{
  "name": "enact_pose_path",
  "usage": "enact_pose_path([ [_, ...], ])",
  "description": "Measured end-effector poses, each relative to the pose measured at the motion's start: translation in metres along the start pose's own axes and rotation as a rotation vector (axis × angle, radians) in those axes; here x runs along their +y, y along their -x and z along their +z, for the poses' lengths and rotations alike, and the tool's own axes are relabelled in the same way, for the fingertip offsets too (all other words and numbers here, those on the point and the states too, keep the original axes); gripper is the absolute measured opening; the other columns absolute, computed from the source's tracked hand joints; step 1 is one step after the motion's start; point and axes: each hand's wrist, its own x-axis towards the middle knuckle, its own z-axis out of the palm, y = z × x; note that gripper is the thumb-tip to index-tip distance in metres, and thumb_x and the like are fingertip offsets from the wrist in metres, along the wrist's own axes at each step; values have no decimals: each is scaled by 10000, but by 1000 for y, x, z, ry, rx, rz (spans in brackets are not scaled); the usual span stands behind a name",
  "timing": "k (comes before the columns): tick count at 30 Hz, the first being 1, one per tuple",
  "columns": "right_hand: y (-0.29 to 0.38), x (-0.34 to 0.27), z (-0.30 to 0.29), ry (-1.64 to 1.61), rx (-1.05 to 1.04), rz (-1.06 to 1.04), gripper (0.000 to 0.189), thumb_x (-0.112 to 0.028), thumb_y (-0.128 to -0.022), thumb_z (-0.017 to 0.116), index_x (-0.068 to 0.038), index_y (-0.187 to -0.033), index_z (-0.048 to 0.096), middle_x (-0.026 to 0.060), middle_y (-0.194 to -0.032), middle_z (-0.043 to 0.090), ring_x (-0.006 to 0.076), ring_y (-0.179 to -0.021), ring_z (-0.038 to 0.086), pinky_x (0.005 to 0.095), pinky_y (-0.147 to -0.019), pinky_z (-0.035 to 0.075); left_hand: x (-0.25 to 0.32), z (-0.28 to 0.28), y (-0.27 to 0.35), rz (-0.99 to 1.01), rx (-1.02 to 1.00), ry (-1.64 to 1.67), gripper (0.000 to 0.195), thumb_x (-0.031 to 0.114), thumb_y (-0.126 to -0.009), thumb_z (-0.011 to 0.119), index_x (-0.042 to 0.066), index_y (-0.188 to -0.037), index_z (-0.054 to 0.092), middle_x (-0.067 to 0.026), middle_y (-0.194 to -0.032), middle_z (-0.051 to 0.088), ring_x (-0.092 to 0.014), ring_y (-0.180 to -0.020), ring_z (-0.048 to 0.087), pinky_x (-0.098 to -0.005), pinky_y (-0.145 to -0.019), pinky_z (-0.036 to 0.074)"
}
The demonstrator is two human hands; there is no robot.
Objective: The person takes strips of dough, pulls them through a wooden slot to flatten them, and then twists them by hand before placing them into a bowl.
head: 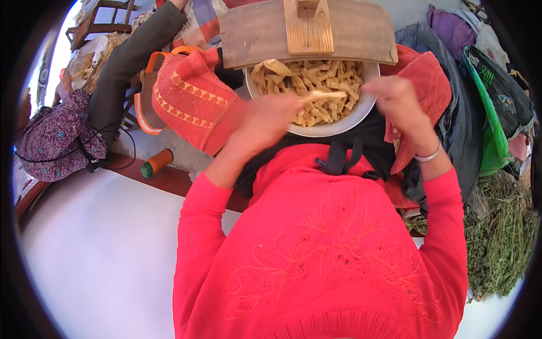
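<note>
A round pale metal basin (338, 128) full of yellowish-brown strips (334, 78), perhaps a dried or pickled plant, rests at my lap. Over its left part, my left hand (277, 116) is closed on one pale strip (324, 95) that sticks out to the right. Blurred by motion, my right hand (391, 95) is raised at the basin's right rim with its fingers bent; whether it holds anything cannot be told. A wooden board (254, 38) with a block (309, 29) fixed on it lies across the basin's far edge.
Red cloth (190, 97) lies left of the basin, more red cloth (419, 80) right of it. An orange and green spool (156, 163) lies at the left. Dark plastic (457, 114), a green-edged bag (491, 123) and dried plants (499, 233) are at the right. Other people's sleeves (112, 72) show upper left.
</note>
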Motion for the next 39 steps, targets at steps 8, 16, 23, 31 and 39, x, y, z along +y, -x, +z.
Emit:
enact_pose_path([
  [8,-14,-63,26,-152,171,-226,343,-97,-817,674,-95,-1155,614,68,-802,653,215,-672,623,337,-587,460,23,1,-11,-385,-121,1757,241,253,-997,455,33,-1053,536,13,-679,454,-58,-508,356,-192,-451,307],
  [16,-8,-92,68,-83,117,-445,356,-31,-773,664,-114,-1118,641,34,-655,557,216,-578,550,296,-577,447,19,34,-43,-590,114,2267,235,252,-999,441,32,-1009,522,-25,-641,479,-166,-547,466,-299,-539,428],
  [23,-6,-101,58,-873,38,300,101,-65,-806,693,-40,-901,670,61,-857,653,256,-788,607,306,-728,480,11,53,-37,-525,254,1545,192,202,-973,490,37,-916,569,-32,-639,524,-147,-544,497,-303,-525,432],
  [31,-24,-85,55,48,242,-208,235,-194,-784,714,-115,-1001,669,61,-1044,619,281,-1037,531,397,-944,377,15,32,-26,-15,296,-6,97,120,-748,611,57,-798,556,-111,-757,609,-316,-765,598,-427,-657,461],
  [39,-33,-44,53,-765,-356,399,239,-149,-880,646,-9,-1074,628,7,-770,603,67,-634,532,218,-583,445,14,21,-24,51,241,89,128,145,-858,590,43,-801,538,-143,-723,560,-349,-729,571,-425,-616,446],
])
